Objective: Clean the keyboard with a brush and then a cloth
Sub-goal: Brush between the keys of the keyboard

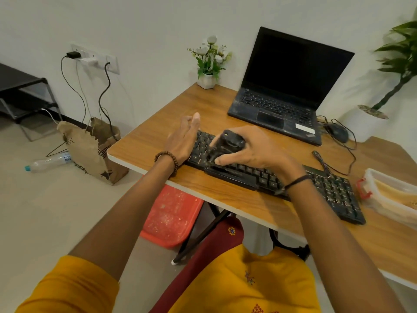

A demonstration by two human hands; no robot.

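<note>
The left hand (182,136) lies flat, fingers straight, on the left end of the keyboard (334,195), which runs along the desk's (153,141) near edge; I'd guess it's there to pin the keyboard. Just right of it, the right hand (259,147) grips a black brush (228,143) held down on the keys. By the right edge, a clear tub (388,195) holds something yellow, perhaps the cloth.

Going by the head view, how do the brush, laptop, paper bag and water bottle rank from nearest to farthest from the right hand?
1. Brush: held in the right hand, on the keyboard.
2. Laptop: just behind the hand, on the desk.
3. Paper bag: on the floor, left of the desk.
4. Water bottle: lying on the floor, left of the bag.
</note>
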